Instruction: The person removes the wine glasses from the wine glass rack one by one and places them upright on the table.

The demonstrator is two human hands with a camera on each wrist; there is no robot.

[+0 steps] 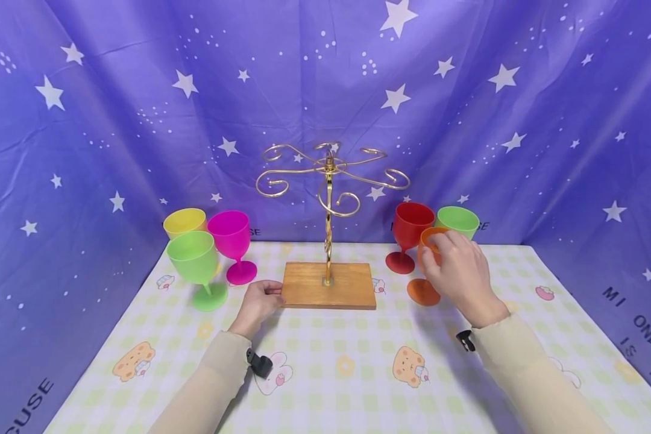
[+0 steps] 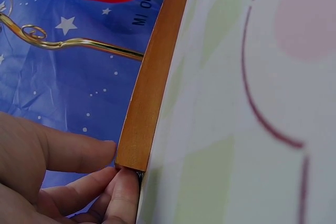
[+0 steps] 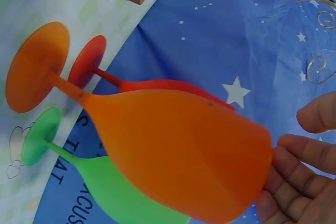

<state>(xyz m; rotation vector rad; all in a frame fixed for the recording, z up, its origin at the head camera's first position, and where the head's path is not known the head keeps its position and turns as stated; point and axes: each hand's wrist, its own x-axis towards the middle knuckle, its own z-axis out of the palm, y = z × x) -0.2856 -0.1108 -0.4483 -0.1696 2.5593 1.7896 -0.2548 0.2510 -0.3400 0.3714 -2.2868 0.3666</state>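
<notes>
At the centre stands a gold metal stand with curled arms (image 1: 328,235), upright on a wooden base (image 1: 304,289). My left hand (image 1: 257,304) holds the left end of this base. In the left wrist view the thumb (image 2: 79,153) meets its upper edge, with fingertips (image 2: 125,187) against the end. To the right, my right hand (image 1: 461,271) reaches over an orange goblet (image 3: 184,145), which stands upright. Fingertips (image 3: 281,156) are right at its rim, while the thumb (image 3: 320,114) is spread away from them.
Behind the orange goblet are a red goblet (image 1: 412,226) and a green goblet (image 1: 458,220). On the left stand yellow (image 1: 184,222), magenta (image 1: 231,235) and light green (image 1: 195,259) goblets. Purple starry cloth (image 1: 325,72) hangs behind the checked tablecloth (image 1: 347,392).
</notes>
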